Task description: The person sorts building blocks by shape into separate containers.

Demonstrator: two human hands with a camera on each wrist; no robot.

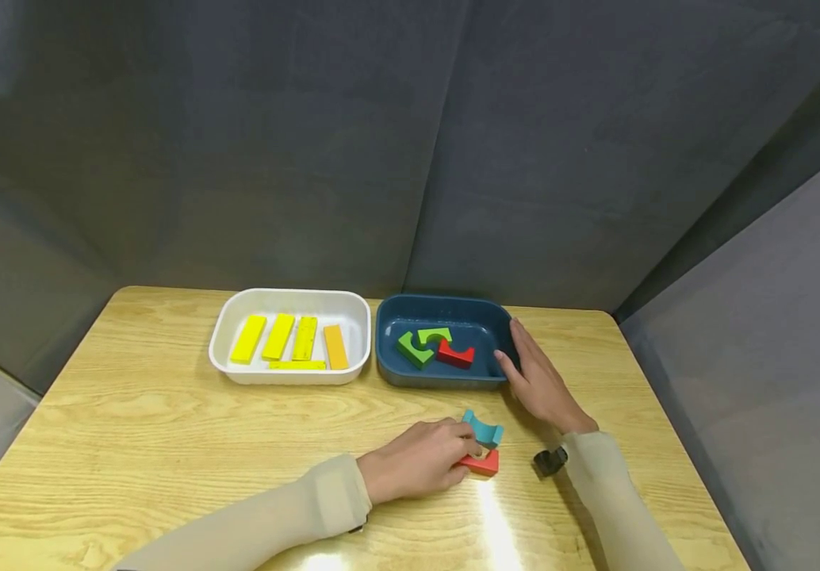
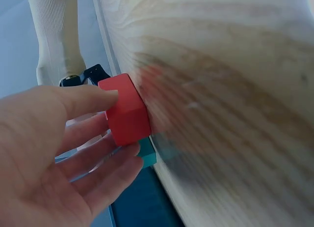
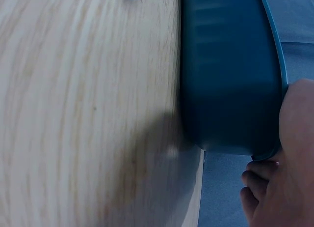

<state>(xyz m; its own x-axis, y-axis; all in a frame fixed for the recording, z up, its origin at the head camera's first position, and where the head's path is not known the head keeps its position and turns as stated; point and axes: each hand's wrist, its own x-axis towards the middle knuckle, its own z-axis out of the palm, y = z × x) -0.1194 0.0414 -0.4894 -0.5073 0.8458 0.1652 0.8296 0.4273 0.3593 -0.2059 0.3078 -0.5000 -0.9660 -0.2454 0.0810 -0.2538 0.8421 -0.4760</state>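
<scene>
On the desk I count two trays: the white tray has five yellow bars, the blue tray three blocks. My left hand pinches the red block, beside one teal block. My right hand lies flat on the blue tray's side.

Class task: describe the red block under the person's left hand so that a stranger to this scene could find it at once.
Start at the blue tray on the wooden table, then come toward the person to the left hand. It grips a red arch block touching a teal one; the other red arch lies inside the tray.
</scene>
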